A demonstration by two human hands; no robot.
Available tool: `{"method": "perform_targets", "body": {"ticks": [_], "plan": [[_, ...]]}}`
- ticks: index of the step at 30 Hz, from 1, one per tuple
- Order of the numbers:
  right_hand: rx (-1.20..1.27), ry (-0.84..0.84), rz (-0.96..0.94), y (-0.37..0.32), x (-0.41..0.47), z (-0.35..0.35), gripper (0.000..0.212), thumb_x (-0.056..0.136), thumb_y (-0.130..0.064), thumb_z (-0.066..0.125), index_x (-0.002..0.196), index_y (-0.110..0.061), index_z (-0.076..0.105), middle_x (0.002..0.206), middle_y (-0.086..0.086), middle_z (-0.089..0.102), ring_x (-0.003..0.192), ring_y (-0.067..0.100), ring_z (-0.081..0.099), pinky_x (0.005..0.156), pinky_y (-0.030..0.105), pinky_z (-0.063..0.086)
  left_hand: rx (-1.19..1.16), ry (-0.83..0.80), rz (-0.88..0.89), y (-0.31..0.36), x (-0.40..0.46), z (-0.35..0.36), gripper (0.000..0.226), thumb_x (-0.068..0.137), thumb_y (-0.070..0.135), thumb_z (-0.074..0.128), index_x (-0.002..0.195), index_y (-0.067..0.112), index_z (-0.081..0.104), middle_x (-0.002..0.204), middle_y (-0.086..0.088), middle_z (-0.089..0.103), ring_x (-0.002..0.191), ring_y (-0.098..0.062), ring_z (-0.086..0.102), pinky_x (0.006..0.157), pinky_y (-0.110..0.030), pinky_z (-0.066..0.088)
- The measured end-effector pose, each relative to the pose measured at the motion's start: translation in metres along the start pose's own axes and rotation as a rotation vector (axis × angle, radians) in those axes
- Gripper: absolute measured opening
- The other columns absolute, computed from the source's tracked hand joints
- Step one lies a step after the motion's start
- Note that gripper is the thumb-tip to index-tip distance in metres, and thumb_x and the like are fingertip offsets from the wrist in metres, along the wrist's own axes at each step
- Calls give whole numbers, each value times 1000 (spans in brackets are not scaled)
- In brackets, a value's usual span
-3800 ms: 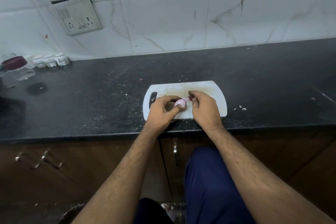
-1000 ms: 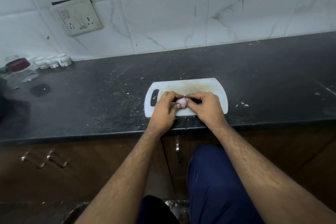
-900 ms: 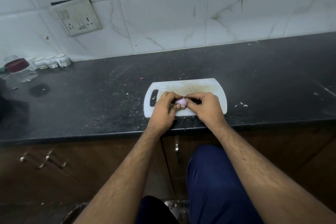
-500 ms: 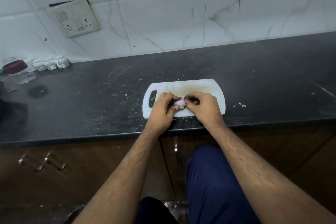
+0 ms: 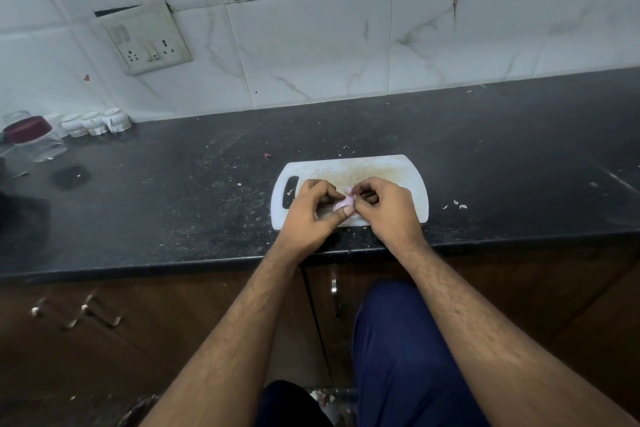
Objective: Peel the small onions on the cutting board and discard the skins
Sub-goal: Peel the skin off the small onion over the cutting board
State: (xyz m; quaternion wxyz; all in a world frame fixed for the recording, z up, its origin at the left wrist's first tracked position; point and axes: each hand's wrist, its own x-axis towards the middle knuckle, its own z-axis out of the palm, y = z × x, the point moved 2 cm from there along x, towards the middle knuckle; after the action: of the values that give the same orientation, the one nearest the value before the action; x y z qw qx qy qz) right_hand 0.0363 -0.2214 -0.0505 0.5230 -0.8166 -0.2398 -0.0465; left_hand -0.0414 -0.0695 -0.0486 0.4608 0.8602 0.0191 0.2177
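Surface (image 5: 173, 191) of dark speckled stone runs along a white tiled wall (image 5: 311, 45). A white cutting board (image 5: 391, 172) lies near its front edge. Above the board, the left hand (image 5: 311, 215) grips a small pink onion (image 5: 341, 206) between thumb and fingers, while the right hand (image 5: 384, 210) pinches a bit of skin (image 5: 349, 191) at the onion's top.

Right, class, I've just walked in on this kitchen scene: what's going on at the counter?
A person is peeling a small onion over a white cutting board on a dark countertop. The left hand grips the onion while the right hand pinches at skin near its top. Skin scraps lie right of the board.
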Motion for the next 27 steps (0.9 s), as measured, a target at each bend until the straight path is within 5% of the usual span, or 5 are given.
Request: {"method": "perform_targets", "body": {"ticks": [8,15,21,27], "plan": [[8,-5,-19,-1,-2,1,10,91,-26,74,100,-22,75,88,-14,73,83,1,68,73,15,54,-94,-14,-143,3,-3,1,44,91,36,78,126,29,52,111,10,71,108,-2,66,93,-18,50],[-16,45,19,0,-1,1,11,93,-29,73,99,-21,73,85,-13,71,80,1,66,72,17,53,-209,8,-174,-4,-2,5,37,89,22,78,109,29,48,120,2,72,119,-13,67,109,-41,51],[-75,50,47,-1,-2,4,15,93,-34,73,98,-20,70,84,-11,69,76,4,65,69,23,56,-286,-23,-183,0,-2,3,32,97,-2,65,113,12,42,121,1,70,113,-5,69,100,-22,54],[-164,117,43,6,4,4,9,93,-17,70,102,-18,71,96,-7,68,79,2,60,68,13,45,-272,-36,-154,-3,-1,3,33,100,-3,60,105,23,41,127,-6,69,121,-13,68,105,-26,52]]}}
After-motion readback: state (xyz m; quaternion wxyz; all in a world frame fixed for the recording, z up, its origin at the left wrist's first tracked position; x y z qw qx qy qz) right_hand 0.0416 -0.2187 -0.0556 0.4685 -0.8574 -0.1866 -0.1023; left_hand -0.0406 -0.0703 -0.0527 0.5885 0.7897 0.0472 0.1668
